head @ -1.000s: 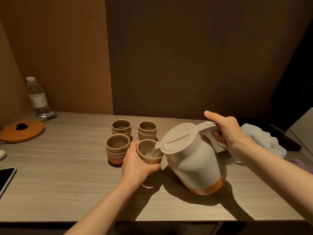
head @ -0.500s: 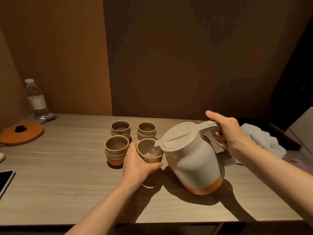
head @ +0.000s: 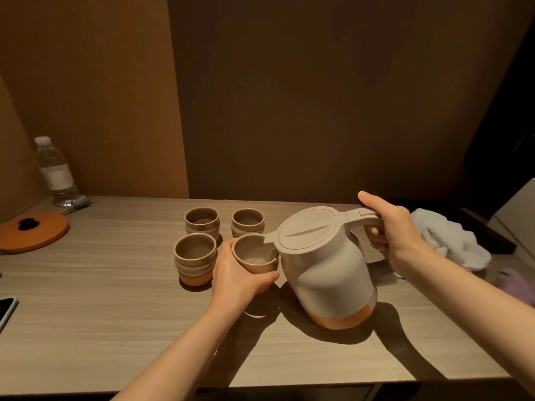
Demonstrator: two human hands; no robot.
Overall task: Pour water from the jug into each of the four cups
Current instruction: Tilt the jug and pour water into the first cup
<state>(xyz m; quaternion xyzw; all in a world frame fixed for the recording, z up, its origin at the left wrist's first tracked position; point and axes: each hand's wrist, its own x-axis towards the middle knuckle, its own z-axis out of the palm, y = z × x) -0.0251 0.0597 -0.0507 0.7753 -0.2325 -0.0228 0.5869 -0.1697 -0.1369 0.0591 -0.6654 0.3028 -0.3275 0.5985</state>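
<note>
A beige jug point(head: 327, 273) with an orange base and a closed lid is tilted left, its spout over the rim of a beige cup point(head: 254, 256). My right hand point(head: 390, 227) grips the jug's handle. My left hand point(head: 234, 273) holds that cup, lifted off the table and tipped toward the spout; water shows inside it. Three more beige cups with orange bases stand on the table: one front left point(head: 195, 259), one back left point(head: 201, 221), one back right point(head: 247, 221).
A water bottle point(head: 55, 172) stands at the back left, with an orange round lid point(head: 34, 231) in front of it. A phone point(head: 5, 309) lies at the left edge. A white cloth point(head: 451, 238) lies to the right, behind the jug. The wooden table point(head: 115, 328) ends near me.
The water level in the held cup has risen a little. The jug and both hands have kept nearly the same pose.
</note>
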